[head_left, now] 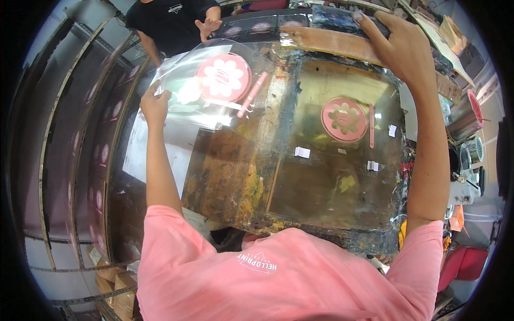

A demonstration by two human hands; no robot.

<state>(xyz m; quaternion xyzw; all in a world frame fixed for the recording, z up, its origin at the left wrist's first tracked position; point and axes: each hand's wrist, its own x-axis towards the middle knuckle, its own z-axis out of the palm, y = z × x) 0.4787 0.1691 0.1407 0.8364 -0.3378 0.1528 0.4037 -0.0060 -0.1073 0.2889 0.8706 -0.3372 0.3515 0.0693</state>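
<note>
In my left hand (155, 104), closed in a pinch, is the left edge of a clear plastic sheet (184, 64). The sheet is raised over the left of the table and carries a pink round print with a white flower (224, 77) and a narrow pink strip (251, 95). My right hand (404, 48) is stretched far forward, its fingers bent over the wooden bar (332, 44) of a frame; some fingertips are hidden. Below that bar, a matching pink flower print (344, 120) and strip (371, 125) show on the brownish flat surface (316, 182).
Small white pieces (302, 152) lie on the brownish surface. White paper (160, 155) lies under the sheet. Across the table stands a person in black (171, 24), one hand raised. Drying racks (101, 134) fill the left; pots (471, 150) stand at right.
</note>
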